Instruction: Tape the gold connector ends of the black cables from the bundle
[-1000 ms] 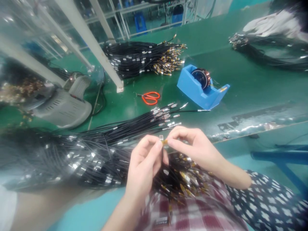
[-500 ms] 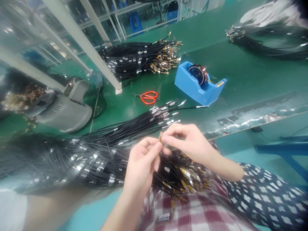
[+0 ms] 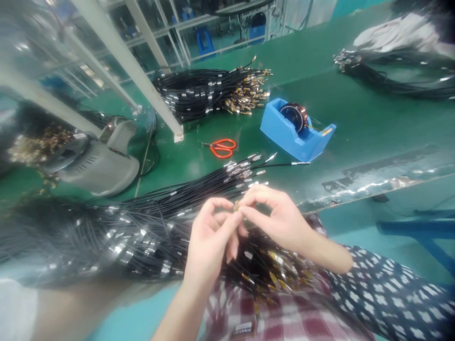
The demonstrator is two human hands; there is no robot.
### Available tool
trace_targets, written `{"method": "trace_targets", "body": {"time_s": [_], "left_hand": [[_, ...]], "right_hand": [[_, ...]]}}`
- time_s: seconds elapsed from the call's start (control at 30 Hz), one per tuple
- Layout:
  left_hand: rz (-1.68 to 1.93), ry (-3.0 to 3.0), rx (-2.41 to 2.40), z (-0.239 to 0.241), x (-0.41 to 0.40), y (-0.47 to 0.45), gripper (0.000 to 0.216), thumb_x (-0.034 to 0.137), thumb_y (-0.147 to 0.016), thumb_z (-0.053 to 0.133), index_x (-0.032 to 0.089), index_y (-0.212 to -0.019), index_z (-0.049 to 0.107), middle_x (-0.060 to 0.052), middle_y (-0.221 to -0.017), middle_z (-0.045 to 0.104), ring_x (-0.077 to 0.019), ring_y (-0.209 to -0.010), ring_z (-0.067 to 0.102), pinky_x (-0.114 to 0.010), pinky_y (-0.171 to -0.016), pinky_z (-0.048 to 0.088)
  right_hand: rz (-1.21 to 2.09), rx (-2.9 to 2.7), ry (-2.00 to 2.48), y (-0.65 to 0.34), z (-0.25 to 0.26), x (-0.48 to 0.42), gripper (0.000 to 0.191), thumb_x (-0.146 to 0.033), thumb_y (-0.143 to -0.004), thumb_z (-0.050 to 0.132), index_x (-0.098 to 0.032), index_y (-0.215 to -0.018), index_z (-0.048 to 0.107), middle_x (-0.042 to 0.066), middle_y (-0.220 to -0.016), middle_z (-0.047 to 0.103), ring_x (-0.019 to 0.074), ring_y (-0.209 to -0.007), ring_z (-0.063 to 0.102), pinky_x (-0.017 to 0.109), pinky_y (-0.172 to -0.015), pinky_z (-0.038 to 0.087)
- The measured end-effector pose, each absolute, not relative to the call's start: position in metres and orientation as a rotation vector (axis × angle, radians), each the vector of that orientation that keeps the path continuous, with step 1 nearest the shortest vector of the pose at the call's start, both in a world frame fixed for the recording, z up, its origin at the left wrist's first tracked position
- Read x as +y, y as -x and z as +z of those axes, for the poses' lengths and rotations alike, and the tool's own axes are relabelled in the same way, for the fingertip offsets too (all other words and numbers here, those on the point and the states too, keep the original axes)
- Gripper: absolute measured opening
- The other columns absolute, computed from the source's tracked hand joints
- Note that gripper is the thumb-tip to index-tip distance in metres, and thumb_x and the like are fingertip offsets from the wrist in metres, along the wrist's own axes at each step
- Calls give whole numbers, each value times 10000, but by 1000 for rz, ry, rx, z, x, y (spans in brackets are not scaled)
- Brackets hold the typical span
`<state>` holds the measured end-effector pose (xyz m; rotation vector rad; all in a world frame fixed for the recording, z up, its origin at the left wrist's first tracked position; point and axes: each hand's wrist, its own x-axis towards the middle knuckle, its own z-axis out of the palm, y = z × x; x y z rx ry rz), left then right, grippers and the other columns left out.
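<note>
My left hand point(image 3: 209, 239) and my right hand point(image 3: 280, 219) meet in front of me, the thumb and forefinger of each pressed together on a tiny amber-coloured cable end point(image 3: 236, 207). Fingertips cover most of it, so its exact shape is hidden. Beneath my hands, a bunch of black cables with amber-wrapped ends point(image 3: 280, 270) hangs over my lap. Just beyond my fingers lies a bundle of black cables with silvery-white ends point(image 3: 238, 171) on the green table point(image 3: 369, 123). One cable point(image 3: 280, 165) from there sticks out to the right.
A blue tape dispenser point(image 3: 289, 137) holds an amber roll point(image 3: 302, 115). Red-handled scissors point(image 3: 223, 148) lie left of it. Behind them is another cable bundle point(image 3: 199, 90), beside a white frame post point(image 3: 142, 78). A grey device point(image 3: 95, 166) stands left; coiled cables point(image 3: 384, 78) lie far right.
Both hands stay pinched together; the fingertips have closed in over the amber piece, which shows less. The left hand's lower fingers have spread downward. The whole view has shifted slightly.
</note>
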<state>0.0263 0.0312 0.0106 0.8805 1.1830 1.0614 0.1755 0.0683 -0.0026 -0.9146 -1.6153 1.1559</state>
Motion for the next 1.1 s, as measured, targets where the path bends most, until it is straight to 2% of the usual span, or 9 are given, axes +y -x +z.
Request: {"method": "trace_targets", "body": {"time_s": [0.2, 0.37, 0.47, 0.6, 0.67, 0.77, 0.93, 1.0, 1.1], "left_hand": [[1164, -913, 1196, 8, 28, -27, 159, 264, -901, 630, 199, -976, 506, 46, -592, 638, -29, -302, 431, -95, -309, 284], [1213, -817, 1186, 5, 27, -26, 183, 284, -883, 647, 192, -966, 512, 44, -574, 623, -15, -302, 383, -95, -324, 237], [1283, -760, 1187, 5, 25, -22, 229, 314, -865, 671, 204, -973, 503, 48, -561, 620, -18, -298, 373, -101, -327, 227], [1305, -714, 1187, 10, 21, -17, 268, 357, -849, 688, 214, -972, 498, 49, -553, 621, -23, -292, 370, -104, -325, 212], [1312, -704, 1199, 15, 19, -15, 281, 375, -843, 693, 206, -963, 502, 43, -556, 623, -19, -294, 367, -105, -332, 201], [1352, -683, 1236, 23, 16, -13, 296, 394, -836, 696, 194, -954, 511, 35, -547, 620, -16, -297, 370, -106, -340, 193], [1423, -628, 1300, 34, 10, -5, 275, 351, -805, 728, 185, -926, 546, 24, -563, 643, -21, -299, 396, -111, -340, 247], [1434, -599, 1326, 37, 10, 0, 268, 311, -761, 767, 166, -883, 579, 5, -630, 672, 0, -304, 381, -110, -338, 243], [1440, -564, 1351, 41, 10, 5, 249, 269, -712, 805, 147, -836, 627, 34, -573, 625, -4, -308, 382, -117, -328, 276]], "right_hand": [[1381, -1570, 962, -177, -3, 75, 151, -204, -883, 608, -167, -790, 721, 21, -821, 699, 152, -797, 628, 293, -784, 463], [1589, -1551, 1067, -174, -7, 83, 219, -290, -879, 588, -135, -815, 729, 39, -791, 706, 155, -693, 638, 272, -658, 485], [1407, -1681, 1201, -172, -9, 102, 244, -286, -912, 549, -132, -915, 738, 52, -841, 720, 142, -648, 638, 262, -626, 493], [678, -2141, 1328, -159, -5, 156, 249, -258, -972, 485, -182, -1059, 705, 55, -1073, 713, 154, -910, 656, 254, -817, 498], [507, -2244, 1384, -146, -3, 188, 240, -238, -966, 506, -171, -1108, 688, 93, -1146, 685, 201, -1008, 632, 307, -891, 477], [375, -2373, 1458, -125, -5, 225, 214, -239, -931, 587, -89, -1047, 686, 173, -1124, 661, 276, -1084, 598, 403, -937, 464], [296, -2487, 1535, -110, -11, 244, 346, -329, -924, 627, -111, -1191, 594, 123, -1203, 607, 236, -1034, 624, 435, -885, 526], [316, -2481, 1529, -114, -7, 243, 315, -289, -922, 627, -98, -1172, 604, 141, -1213, 599, 255, -1071, 605, 448, -912, 506], [416, -2455, 1452, -128, 9, 228, 202, -159, -931, 561, -49, -1087, 628, 218, -1187, 594, 288, -1110, 568, 426, -944, 462]]}}
